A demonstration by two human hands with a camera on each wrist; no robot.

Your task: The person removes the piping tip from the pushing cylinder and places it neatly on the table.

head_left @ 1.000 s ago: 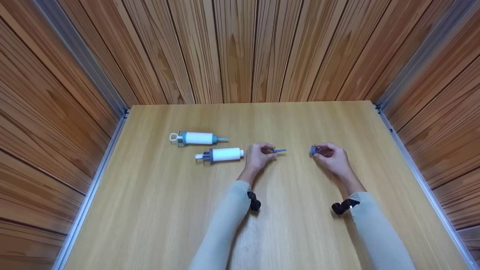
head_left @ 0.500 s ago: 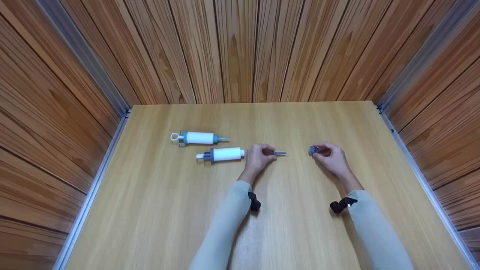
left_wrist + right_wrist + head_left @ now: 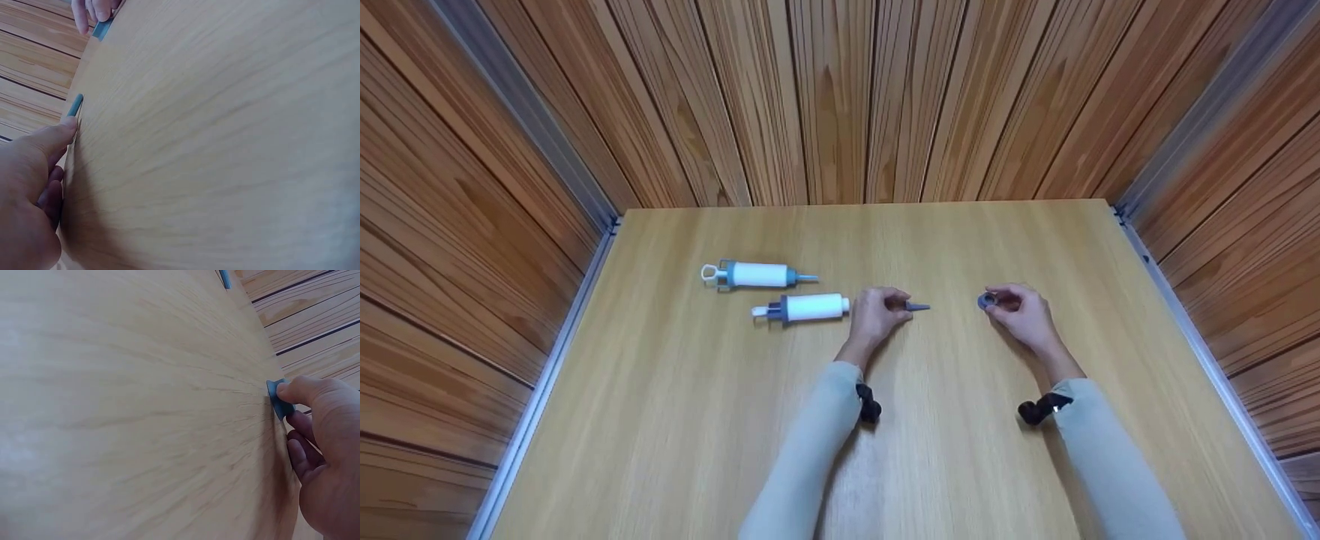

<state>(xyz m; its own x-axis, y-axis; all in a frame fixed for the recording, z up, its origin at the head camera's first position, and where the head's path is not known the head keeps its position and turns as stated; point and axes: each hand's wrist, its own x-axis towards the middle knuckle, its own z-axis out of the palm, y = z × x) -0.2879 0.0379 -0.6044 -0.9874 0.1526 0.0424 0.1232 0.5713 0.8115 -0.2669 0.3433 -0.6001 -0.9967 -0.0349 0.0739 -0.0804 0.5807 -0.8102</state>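
Note:
In the head view my left hand (image 3: 877, 313) pinches a slim blue-grey tapered nozzle (image 3: 919, 307), its narrow end pointing right. The left wrist view shows the nozzle (image 3: 76, 104) sticking out past the thumb, low over the table. My right hand (image 3: 1024, 315) pinches a short round blue-grey cap (image 3: 985, 301) between thumb and fingers. In the right wrist view the cap (image 3: 278, 399) has a flared edge close to the tabletop. Left of my left hand lies a white syringe (image 3: 812, 308) with a dark blue-grey collar and a bare white front end.
Behind that syringe lies a second white syringe (image 3: 760, 275) with lighter blue parts, a ring handle and a nozzle fitted. Both rest on the wooden table (image 3: 945, 420). Wood-panelled walls (image 3: 840, 105) and metal rails (image 3: 551, 375) bound the table at the back and sides.
The nozzle's tip has swung slightly toward me, and the cap has turned so its round opening shows. Both hands stay nearly in place; the syringes have not moved.

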